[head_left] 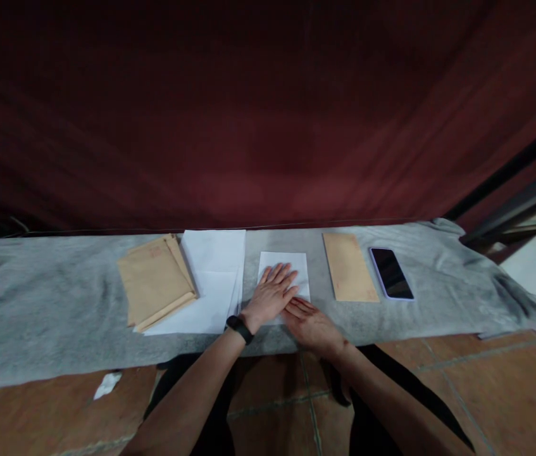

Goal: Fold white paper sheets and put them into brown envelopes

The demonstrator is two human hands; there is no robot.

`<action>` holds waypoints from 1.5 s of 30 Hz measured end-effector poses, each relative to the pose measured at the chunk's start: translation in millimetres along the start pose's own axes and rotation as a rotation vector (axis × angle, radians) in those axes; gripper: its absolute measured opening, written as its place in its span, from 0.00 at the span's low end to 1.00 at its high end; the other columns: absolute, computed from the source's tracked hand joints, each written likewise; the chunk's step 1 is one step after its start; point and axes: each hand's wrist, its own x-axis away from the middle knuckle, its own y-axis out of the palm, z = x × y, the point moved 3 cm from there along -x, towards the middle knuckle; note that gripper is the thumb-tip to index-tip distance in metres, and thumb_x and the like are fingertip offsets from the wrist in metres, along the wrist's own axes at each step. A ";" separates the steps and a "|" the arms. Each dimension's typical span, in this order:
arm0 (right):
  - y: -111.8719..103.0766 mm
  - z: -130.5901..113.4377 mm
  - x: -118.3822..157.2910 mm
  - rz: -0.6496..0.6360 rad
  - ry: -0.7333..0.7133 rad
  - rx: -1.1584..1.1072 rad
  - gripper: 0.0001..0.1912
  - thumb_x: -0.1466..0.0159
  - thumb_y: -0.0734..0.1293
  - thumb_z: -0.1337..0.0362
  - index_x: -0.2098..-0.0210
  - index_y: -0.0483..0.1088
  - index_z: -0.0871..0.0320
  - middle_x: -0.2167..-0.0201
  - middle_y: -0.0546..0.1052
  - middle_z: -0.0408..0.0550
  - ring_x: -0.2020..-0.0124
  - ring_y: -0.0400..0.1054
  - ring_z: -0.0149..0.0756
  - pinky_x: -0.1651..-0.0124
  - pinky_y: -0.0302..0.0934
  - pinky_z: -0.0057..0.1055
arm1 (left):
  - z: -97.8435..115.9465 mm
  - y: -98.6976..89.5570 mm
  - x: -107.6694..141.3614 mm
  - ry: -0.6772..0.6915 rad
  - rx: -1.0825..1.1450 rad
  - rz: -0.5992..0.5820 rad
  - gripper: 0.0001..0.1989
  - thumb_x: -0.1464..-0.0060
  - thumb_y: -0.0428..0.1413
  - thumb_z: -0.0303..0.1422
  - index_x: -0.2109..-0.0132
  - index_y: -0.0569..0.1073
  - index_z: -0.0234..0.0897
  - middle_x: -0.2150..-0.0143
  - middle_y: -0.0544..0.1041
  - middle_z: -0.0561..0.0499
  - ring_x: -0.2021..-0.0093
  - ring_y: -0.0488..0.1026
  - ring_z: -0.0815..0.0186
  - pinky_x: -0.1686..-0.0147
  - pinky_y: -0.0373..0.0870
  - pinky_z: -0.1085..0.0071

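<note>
A small white sheet of paper [299, 265], seemingly folded, lies on the grey cloth in front of me. My left hand [273, 292] rests flat on it with the fingers stretched out and spread. Against its lower right edge lies my right hand [309, 323], palm down, fingers extended and partly tucked by the left hand. Neither hand holds anything. Left of them is a stack of white paper [215, 253], partly covered by brown envelopes [156, 278]. To the right, a single brown envelope [350, 269] lies flat.
A phone [391, 273] with a pale purple case lies right of the single envelope. Grey cloth [59, 297] covers the long narrow surface. A dark red panel [268, 126] rises behind it. Below are floor tiles [272, 405] with a crumpled white scrap [107, 384].
</note>
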 end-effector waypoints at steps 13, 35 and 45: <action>-13.7 21.1 11.5 0.017 -0.013 -0.031 0.20 0.30 0.62 0.63 0.40 0.68 0.56 0.37 0.71 0.53 0.38 0.66 0.40 0.32 0.58 0.43 | -19.9 -11.2 -1.9 -0.172 -0.026 0.132 0.27 0.30 0.39 0.43 0.32 0.64 0.38 0.28 0.60 0.44 0.26 0.49 0.57 0.28 0.41 0.50; -16.3 18.4 16.0 0.024 0.040 -0.029 0.32 0.33 0.62 0.68 0.30 0.55 0.60 0.30 0.61 0.56 0.30 0.55 0.44 0.27 0.45 0.51 | 13.9 -40.0 -17.9 -0.030 0.170 0.224 0.26 0.29 0.38 0.41 0.29 0.59 0.40 0.27 0.58 0.47 0.26 0.51 0.63 0.28 0.47 0.55; -18.5 14.7 17.8 -0.050 0.078 -0.035 0.28 0.34 0.63 0.69 0.35 0.63 0.61 0.32 0.64 0.57 0.33 0.60 0.44 0.27 0.47 0.49 | -22.2 -3.6 16.9 -0.181 -0.021 0.077 0.25 0.32 0.44 0.38 0.33 0.65 0.35 0.28 0.59 0.41 0.27 0.52 0.57 0.29 0.47 0.52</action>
